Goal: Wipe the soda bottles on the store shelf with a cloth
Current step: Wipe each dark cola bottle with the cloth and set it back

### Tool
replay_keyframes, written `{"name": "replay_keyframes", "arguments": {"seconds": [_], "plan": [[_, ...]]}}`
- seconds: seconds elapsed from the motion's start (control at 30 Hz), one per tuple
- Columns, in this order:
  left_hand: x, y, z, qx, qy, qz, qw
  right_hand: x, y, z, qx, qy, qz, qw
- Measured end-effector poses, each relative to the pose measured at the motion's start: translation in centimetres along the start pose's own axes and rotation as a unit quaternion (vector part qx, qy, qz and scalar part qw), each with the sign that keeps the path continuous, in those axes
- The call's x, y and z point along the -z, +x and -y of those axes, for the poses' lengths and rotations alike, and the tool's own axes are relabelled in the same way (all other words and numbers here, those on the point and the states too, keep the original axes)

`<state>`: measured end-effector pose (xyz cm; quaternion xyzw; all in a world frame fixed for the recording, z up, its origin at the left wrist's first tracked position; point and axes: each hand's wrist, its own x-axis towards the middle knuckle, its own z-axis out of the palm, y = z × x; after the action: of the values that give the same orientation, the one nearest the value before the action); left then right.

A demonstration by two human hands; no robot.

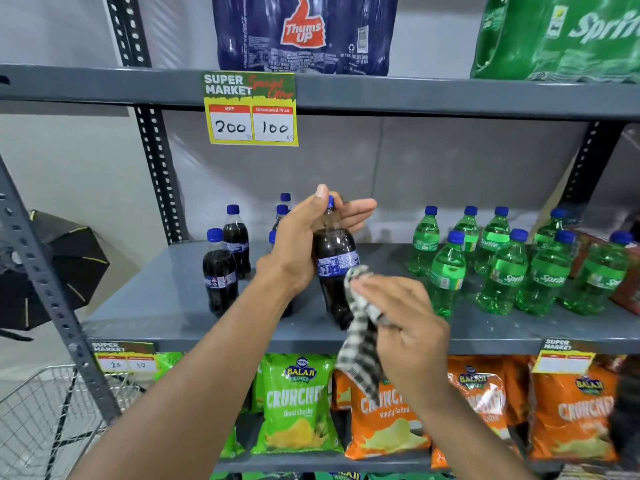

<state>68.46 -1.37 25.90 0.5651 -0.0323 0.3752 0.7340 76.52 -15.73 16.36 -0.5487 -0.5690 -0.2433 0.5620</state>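
Note:
My left hand (304, 244) grips the neck and shoulder of a dark cola bottle (334, 261) with a blue cap, holding it just above the grey middle shelf (166, 299). Pressed against the bottle's lower right side is a black-and-white checked cloth (360, 337), bunched in my right hand (401, 320); its loose end hangs below the shelf edge. More cola bottles (221, 275) stand on the shelf to the left, partly hidden behind my left hand. Several green Sprite bottles (502, 268) stand in rows on the right.
Shrink-wrapped packs of Thums Up (304, 32) and Sprite (561, 36) sit on the top shelf, with a yellow price tag (251, 109) below. Chip bags (298, 403) fill the lower shelf. A wire basket (45, 420) and perforated uprights (55, 299) stand at the left.

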Motion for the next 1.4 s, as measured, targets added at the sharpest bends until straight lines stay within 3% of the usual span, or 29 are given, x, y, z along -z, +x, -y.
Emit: {"name": "replay_keyframes", "arguments": {"seconds": [0.1, 0.17, 0.2, 0.27, 0.37, 0.47, 0.5, 0.63, 0.77, 0.93, 1.2, 1.4], "plan": [[0.3, -0.1, 0.4, 0.021, -0.006, -0.015, 1.0, 0.6, -0.1, 1.7, 0.162, -0.029, 0.089, 0.982], [0.3, -0.1, 0.6, 0.024, -0.022, -0.024, 0.999, 0.7, 0.5, 1.7, 0.177, -0.031, 0.085, 0.98], [0.1, -0.2, 0.5, 0.024, -0.031, -0.029, 0.999, 0.5, 0.8, 1.4, 0.12, -0.006, 0.049, 0.992], [-0.3, -0.4, 0.3, 0.023, -0.04, -0.036, 0.998, 0.3, 1.4, 0.8, -0.073, 0.092, -0.031, 0.993], [-0.9, -0.7, 0.1, 0.027, -0.036, -0.047, 0.998, 0.2, 1.5, 1.0, -0.29, 0.296, -0.063, 0.908], [-1.1, -0.7, 0.0, 0.033, -0.042, -0.062, 0.997, 0.6, 1.5, 1.7, -0.362, 0.391, -0.045, 0.845], [-1.2, -0.7, 0.0, 0.035, -0.049, -0.068, 0.996, 0.6, 1.6, 1.7, -0.359, 0.384, -0.044, 0.85], [-1.7, -0.6, -0.2, 0.046, -0.053, -0.071, 0.995, 0.9, 3.1, 2.3, -0.243, 0.266, -0.045, 0.932], [-1.7, -0.4, -0.5, 0.051, -0.041, -0.076, 0.995, 1.4, 2.3, 3.0, -0.161, 0.166, -0.022, 0.973], [-1.1, -0.3, -1.0, 0.057, -0.03, -0.076, 0.995, 1.3, -2.0, 3.3, -0.117, 0.115, 0.001, 0.986], [-1.9, -0.8, -0.3, 0.068, -0.037, -0.06, 0.995, 0.3, 3.0, 2.8, -0.058, 0.055, -0.025, 0.997], [-0.3, -0.9, -1.2, 0.053, -0.054, -0.075, 0.994, 0.2, -2.4, 2.7, 0.014, 0.017, 0.014, 1.0]]}}
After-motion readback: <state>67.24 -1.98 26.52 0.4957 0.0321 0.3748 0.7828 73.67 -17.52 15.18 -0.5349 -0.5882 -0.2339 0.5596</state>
